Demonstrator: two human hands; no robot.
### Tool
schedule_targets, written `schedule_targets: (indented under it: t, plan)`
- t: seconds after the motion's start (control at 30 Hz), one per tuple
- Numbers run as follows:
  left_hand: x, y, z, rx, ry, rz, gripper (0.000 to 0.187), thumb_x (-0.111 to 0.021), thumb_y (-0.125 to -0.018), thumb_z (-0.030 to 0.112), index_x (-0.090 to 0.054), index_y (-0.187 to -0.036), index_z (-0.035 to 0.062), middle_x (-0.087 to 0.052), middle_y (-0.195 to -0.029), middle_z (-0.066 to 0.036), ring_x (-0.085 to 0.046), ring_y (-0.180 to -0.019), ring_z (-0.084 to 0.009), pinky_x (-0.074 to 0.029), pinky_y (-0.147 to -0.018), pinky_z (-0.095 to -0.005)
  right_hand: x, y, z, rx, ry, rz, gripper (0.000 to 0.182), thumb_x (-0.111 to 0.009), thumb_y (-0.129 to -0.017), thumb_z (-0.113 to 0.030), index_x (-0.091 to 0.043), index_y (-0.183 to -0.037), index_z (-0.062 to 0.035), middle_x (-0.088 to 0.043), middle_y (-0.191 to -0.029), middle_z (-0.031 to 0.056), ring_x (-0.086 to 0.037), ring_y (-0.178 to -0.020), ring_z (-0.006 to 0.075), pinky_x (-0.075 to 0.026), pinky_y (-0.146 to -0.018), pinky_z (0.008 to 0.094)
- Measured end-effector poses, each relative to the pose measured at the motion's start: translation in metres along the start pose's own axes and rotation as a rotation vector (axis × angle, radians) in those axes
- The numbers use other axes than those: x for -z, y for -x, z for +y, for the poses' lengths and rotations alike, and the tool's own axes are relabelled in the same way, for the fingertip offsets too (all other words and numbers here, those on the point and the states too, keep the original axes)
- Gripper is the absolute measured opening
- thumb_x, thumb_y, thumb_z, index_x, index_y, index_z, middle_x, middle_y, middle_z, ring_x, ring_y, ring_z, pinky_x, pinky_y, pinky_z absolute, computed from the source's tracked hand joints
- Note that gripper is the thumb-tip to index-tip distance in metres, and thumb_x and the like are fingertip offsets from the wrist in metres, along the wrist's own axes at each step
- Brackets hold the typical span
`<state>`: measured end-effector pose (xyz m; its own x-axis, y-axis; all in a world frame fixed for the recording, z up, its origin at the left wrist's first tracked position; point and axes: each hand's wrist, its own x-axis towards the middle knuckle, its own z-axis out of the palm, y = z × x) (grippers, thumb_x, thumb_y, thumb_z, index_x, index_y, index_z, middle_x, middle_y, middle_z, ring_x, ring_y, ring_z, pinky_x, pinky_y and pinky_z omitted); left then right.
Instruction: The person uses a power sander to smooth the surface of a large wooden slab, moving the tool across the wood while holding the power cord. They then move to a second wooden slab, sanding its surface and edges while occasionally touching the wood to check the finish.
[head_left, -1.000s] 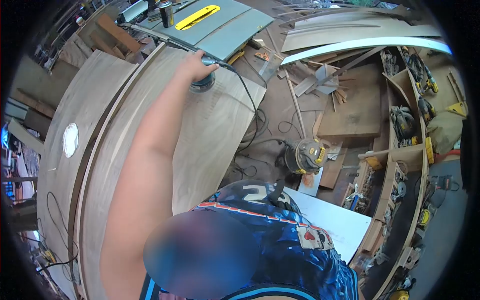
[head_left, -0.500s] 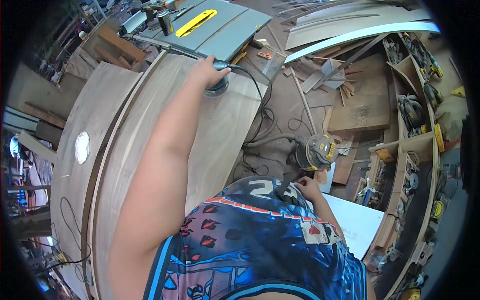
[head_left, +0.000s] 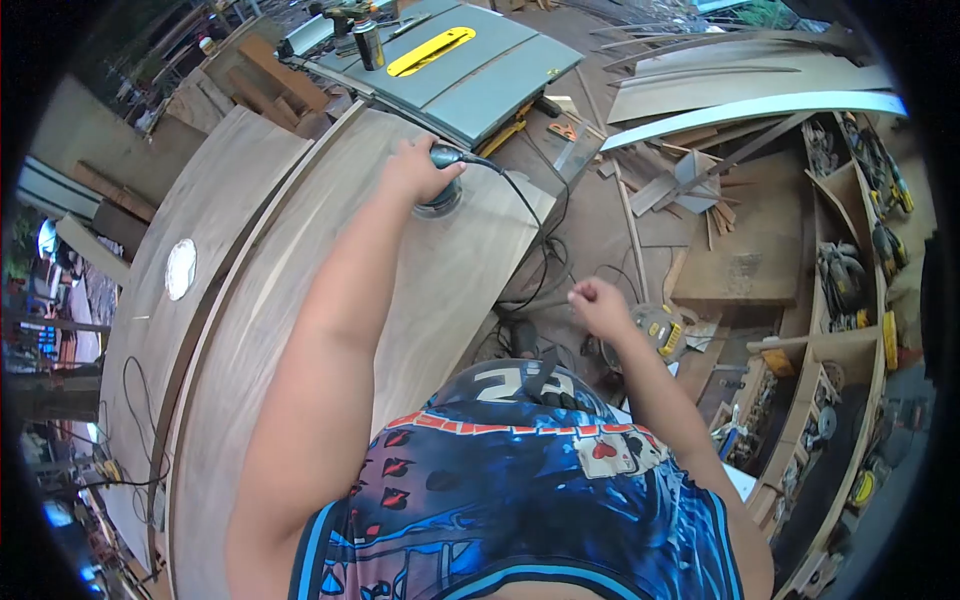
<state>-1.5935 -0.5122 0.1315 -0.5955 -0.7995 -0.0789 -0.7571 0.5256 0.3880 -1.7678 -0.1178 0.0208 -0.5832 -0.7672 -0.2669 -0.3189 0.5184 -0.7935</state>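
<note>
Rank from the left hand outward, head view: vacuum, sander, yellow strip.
From the left hand:
1. Sander: in its grip, on the wood panel.
2. Yellow strip: beyond the hand, on the gray table.
3. Vacuum: off right, on the floor.

- A woodworking shop is indicated by a table saw (head_left: 485,88) fitted with a yellow throat plate (head_left: 432,52).
- A broad wooden panel (head_left: 430,275) is laid out beside it.
- Power tools (head_left: 838,270) are kept in wooden compartments (head_left: 850,348).
- Wood offcuts (head_left: 655,192) are strewn across the floor near a canister vacuum (head_left: 662,330).
</note>
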Motion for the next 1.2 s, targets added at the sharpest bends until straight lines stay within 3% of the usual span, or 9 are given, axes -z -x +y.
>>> schedule_targets:
  t: [0.13,0.2,0.3,0.43,0.67,0.77,0.87,1.07,1.2]
  plan:
    - [-0.012,-0.010,-0.012,-0.017,0.024,0.062,0.083,-0.078,-0.088,0.065,-0.060,-0.152,0.0166,-0.061,-0.146,-0.023,-0.065,-0.132,-0.0411,-0.054,-0.111,-0.0487,0.000,-0.099,-0.068,0.238,0.173,0.179,0.025,-0.074,-0.098,-0.024,-0.073,-0.112,-0.0035,-0.078,-0.108,0.0192,-0.077,-0.102,0.0336,-0.059,-0.092,0.0443]
    - [-0.016,-0.013,-0.014,0.006,0.044,0.061,0.083,-0.079,-0.087,0.064,-0.060,-0.152,0.0148,-0.061,-0.145,-0.022,-0.065,-0.131,-0.0406,-0.054,-0.110,-0.0487,-0.006,-0.155,-0.078,0.328,0.311,0.221,0.035,-0.071,-0.099,-0.030,-0.070,-0.123,-0.0038,-0.076,-0.118,0.0227,-0.073,-0.112,0.0406,-0.057,-0.100,0.0513]
    - [-0.006,-0.002,-0.009,0.044,0.050,0.073,0.083,-0.082,-0.086,0.061,-0.061,-0.150,0.0132,-0.063,-0.142,-0.022,-0.066,-0.129,-0.0402,-0.054,-0.109,-0.0486,-0.020,-0.209,-0.103,0.238,0.514,0.140,0.055,-0.065,-0.103,-0.046,-0.062,-0.137,-0.0030,-0.074,-0.125,0.0260,-0.071,-0.118,0.0435,-0.054,-0.105,0.0544]
    - [-0.002,0.005,0.003,0.144,0.055,0.083,0.079,-0.083,-0.086,0.059,-0.062,-0.148,0.0150,-0.063,-0.141,-0.020,-0.065,-0.129,-0.0401,-0.055,-0.108,-0.0491,-0.033,-0.247,-0.112,0.062,0.536,-0.221,0.078,-0.048,-0.106,-0.067,-0.049,-0.148,-0.0008,-0.072,-0.130,0.0307,-0.069,-0.124,0.0472,-0.054,-0.106,0.0556]
    - [0.002,0.022,0.013,0.238,0.087,0.102,0.074,-0.083,-0.087,0.058,-0.062,-0.147,0.0199,-0.064,-0.135,-0.020,-0.065,-0.128,-0.0402,-0.054,-0.108,-0.0488,-0.032,-0.236,-0.108,0.097,0.588,-0.266,0.083,-0.048,-0.105,-0.072,-0.050,-0.147,0.0000,-0.074,-0.122,0.0329,-0.070,-0.120,0.0484,-0.055,-0.103,0.0558]
    - [0.003,0.025,0.020,0.273,0.067,0.071,0.077,-0.082,-0.086,0.061,-0.062,-0.148,0.0198,-0.062,-0.143,-0.020,-0.063,-0.131,-0.0404,-0.054,-0.109,-0.0499,-0.024,-0.219,-0.099,0.088,0.584,-0.256,0.083,-0.049,-0.105,-0.072,-0.051,-0.148,-0.0007,-0.074,-0.121,0.0332,-0.070,-0.120,0.0488,-0.055,-0.103,0.0561]
    - [-0.005,0.033,0.025,0.181,0.072,0.083,0.076,-0.084,-0.085,0.060,-0.062,-0.147,0.0201,-0.065,-0.134,-0.020,-0.064,-0.129,-0.0405,-0.054,-0.107,-0.0493,-0.014,-0.194,-0.076,0.090,0.590,-0.213,0.079,-0.050,-0.105,-0.069,-0.053,-0.149,-0.0031,-0.074,-0.122,0.0334,-0.070,-0.120,0.0494,-0.055,-0.102,0.0569]
    - [-0.014,0.043,0.048,0.062,0.087,0.073,0.079,-0.083,-0.084,0.061,-0.063,-0.147,0.0181,-0.065,-0.134,-0.021,-0.064,-0.129,-0.0424,-0.054,-0.108,-0.0518,0.000,-0.167,-0.051,0.084,0.570,-0.156,0.077,-0.051,-0.104,-0.069,-0.055,-0.150,-0.0079,-0.074,-0.125,0.0306,-0.070,-0.119,0.0497,-0.055,-0.101,0.0576]
    - [-0.023,0.040,0.052,0.059,0.090,0.062,0.080,-0.083,-0.084,0.060,-0.063,-0.147,0.0148,-0.064,-0.139,-0.022,-0.063,-0.130,-0.0441,-0.053,-0.110,-0.0524,-0.009,-0.197,-0.018,0.071,0.263,-0.069,0.073,-0.050,-0.108,-0.063,-0.059,-0.147,-0.0024,-0.069,-0.134,0.0330,-0.065,-0.130,0.0477,-0.052,-0.108,0.0532]
